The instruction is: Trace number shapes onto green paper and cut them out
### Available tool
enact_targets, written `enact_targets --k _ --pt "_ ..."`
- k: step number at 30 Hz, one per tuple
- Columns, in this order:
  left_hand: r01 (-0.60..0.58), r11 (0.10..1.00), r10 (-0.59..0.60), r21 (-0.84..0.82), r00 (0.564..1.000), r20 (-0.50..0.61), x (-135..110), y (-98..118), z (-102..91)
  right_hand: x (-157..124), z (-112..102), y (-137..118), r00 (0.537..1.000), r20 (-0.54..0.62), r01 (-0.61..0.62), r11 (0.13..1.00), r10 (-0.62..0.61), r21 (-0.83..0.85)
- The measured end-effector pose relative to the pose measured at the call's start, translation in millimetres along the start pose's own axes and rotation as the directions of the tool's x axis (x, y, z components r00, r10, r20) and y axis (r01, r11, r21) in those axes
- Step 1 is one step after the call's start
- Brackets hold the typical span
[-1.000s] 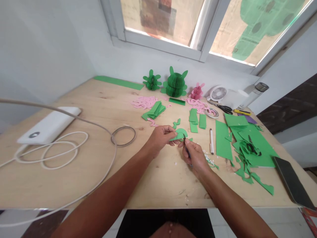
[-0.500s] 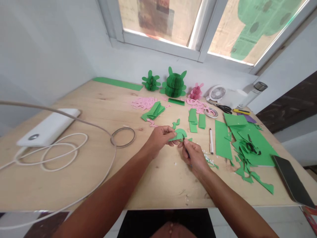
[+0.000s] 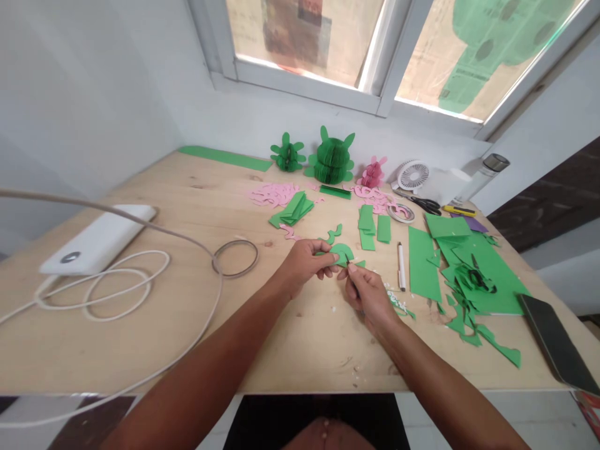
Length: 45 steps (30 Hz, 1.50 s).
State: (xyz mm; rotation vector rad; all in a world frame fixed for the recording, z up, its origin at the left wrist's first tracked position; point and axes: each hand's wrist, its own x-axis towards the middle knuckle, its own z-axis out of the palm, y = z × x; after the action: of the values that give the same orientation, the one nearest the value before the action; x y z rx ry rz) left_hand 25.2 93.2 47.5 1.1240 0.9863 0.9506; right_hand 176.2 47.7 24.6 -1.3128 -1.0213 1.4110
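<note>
Mid-frame, the left hand (image 3: 304,262) is pinching a green half-round paper piece (image 3: 342,252) just above the tabletop (image 3: 187,325) — the right hand (image 3: 370,294), gripping what looks like a thin dark tool (image 3: 355,289), is working its lower edge, seemingly needing a steady touch.

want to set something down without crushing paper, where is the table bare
Bare wood lies between the green strip, the power bank and the pink scraps, and at the front edge between the forearms. Right of the right hand it is crowded: pen, green offcuts, phone.
</note>
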Motion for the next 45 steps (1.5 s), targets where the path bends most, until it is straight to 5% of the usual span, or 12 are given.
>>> enact_targets --k 45 --pt "-0.01 0.995 0.001 0.099 0.996 0.092 -2 7 -10.5 -2 -1 1 0.997 0.079 0.003 1.0 -0.002 -0.009"
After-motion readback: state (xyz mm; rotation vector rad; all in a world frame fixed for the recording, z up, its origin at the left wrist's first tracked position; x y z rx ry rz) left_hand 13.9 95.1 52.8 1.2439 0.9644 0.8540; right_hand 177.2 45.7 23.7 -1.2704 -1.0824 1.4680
